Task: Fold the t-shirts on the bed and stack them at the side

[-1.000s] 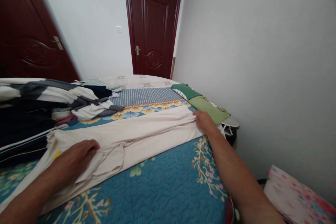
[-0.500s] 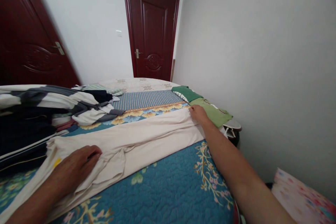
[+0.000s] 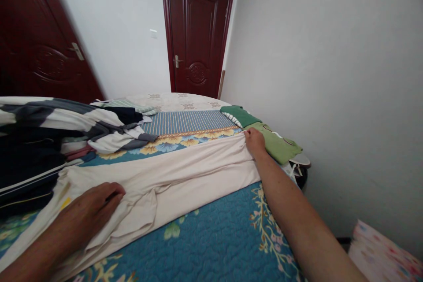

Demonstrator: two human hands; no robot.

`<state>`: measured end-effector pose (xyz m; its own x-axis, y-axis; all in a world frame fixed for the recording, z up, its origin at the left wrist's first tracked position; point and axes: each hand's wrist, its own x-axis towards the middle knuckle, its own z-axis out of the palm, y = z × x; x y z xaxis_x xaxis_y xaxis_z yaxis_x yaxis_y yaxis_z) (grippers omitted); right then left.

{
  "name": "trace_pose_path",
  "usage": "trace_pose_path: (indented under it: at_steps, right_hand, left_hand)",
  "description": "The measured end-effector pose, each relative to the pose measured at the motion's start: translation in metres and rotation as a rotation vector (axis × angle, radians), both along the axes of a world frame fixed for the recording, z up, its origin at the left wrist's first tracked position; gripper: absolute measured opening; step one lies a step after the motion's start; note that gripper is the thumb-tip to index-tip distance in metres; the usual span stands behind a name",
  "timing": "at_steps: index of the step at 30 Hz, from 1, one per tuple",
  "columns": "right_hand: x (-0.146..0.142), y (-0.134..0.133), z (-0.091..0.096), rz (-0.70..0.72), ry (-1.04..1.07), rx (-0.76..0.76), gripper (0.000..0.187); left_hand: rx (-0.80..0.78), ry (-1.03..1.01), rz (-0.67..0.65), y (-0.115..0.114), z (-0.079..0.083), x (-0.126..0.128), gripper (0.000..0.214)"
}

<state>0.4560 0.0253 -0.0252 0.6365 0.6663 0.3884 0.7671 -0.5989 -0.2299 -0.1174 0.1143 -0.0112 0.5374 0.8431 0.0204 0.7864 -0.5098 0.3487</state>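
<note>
Cream trousers (image 3: 185,172) lie stretched across a blue quilted bed cover (image 3: 211,238). My left hand (image 3: 89,211) rests palm down on their waist end at the lower left, fingers bent and gripping the cloth. My right hand (image 3: 255,141) reaches far across to the leg ends by the bed's right edge, fingers pinched on the hem. Beside that hand lie folded green clothes (image 3: 280,146), a light green piece and a darker one behind it.
A heap of striped and dark clothes (image 3: 66,128) fills the left of the bed. Two dark red doors (image 3: 198,35) stand behind, and a grey wall runs close along the right. A pink flowered bundle (image 3: 383,255) lies low at the right.
My right hand has slid along the trouser leg ends to their far corner, next to the green clothes. My left hand stays on the waist. The view has shifted slightly.
</note>
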Motion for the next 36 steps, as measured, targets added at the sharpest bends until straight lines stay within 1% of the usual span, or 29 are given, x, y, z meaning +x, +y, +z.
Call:
trace_pose_path:
  at_steps: [3,5,9,11,12,14,16,17,18,19,22,24,26,28,30,33,34,36]
  right_hand:
    - [0.003,0.001,-0.006,0.025,0.053,-0.066,0.030]
    - [0.002,-0.001,-0.008,0.035,0.066,-0.077,0.029]
    - [-0.004,-0.009,-0.001,0.027,0.013,-0.014,0.032]
    - [-0.009,-0.012,0.005,0.041,-0.044,0.044,0.035]
    - [-0.013,-0.014,0.007,0.079,-0.069,0.062,0.036]
    - [-0.022,-0.015,0.008,0.221,-0.088,0.038,0.035]
    - [-0.030,-0.015,0.004,0.360,-0.079,-0.068,0.033]
    - [-0.033,-0.016,0.001,0.383,-0.078,-0.129,0.033]
    - [-0.035,-0.017,-0.001,0.364,-0.081,-0.184,0.033]
    - [-0.037,-0.018,-0.004,0.314,-0.087,-0.225,0.033]
    - [-0.037,-0.023,-0.005,0.142,-0.100,-0.269,0.034]
    - [-0.038,-0.025,-0.001,0.113,-0.129,-0.214,0.035]
    - [-0.047,-0.023,0.004,0.172,-0.164,-0.100,0.037]
    - [-0.067,-0.019,0.007,0.317,-0.171,0.006,0.040]
    - [-0.101,-0.012,0.007,0.511,-0.148,0.053,0.043]
    - [-0.169,-0.002,0.003,0.785,-0.092,0.032,0.047]
    - [-0.192,0.002,0.002,0.859,-0.069,0.011,0.048]
    - [-0.235,0.009,0.002,0.960,-0.030,-0.030,0.050]
  left_hand:
    - [0.003,-0.002,-0.005,0.001,-0.001,-0.001,0.047]
    - [-0.004,0.013,-0.010,0.002,-0.001,0.000,0.047]
    - [0.010,0.038,-0.018,-0.001,0.000,0.001,0.046]
    - [0.047,0.049,0.009,-0.003,0.001,0.003,0.048]
    - [0.089,0.051,0.034,-0.004,0.002,0.004,0.050]
    - [0.201,0.055,0.062,-0.004,0.003,0.004,0.054]
    - [0.284,0.073,0.052,-0.004,0.002,0.003,0.058]
    - [0.295,0.088,0.040,-0.003,0.000,0.002,0.059]
    - [0.287,0.102,0.029,-0.003,-0.002,0.001,0.059]
    - [0.275,0.111,0.026,-0.002,-0.004,-0.001,0.059]
    - [0.261,0.139,0.057,-0.002,-0.010,-0.006,0.062]
    - [0.260,0.177,0.099,-0.003,-0.011,-0.008,0.066]
    - [0.234,0.213,0.152,-0.003,-0.010,-0.009,0.071]
    - [0.197,0.226,0.207,-0.003,-0.010,-0.010,0.077]
    - [0.174,0.223,0.250,-0.001,-0.010,-0.011,0.086]
    - [0.160,0.220,0.288,0.003,-0.014,-0.012,0.098]
    - [0.153,0.229,0.305,0.005,-0.016,-0.012,0.099]
    - [0.141,0.258,0.342,0.007,-0.018,-0.012,0.096]
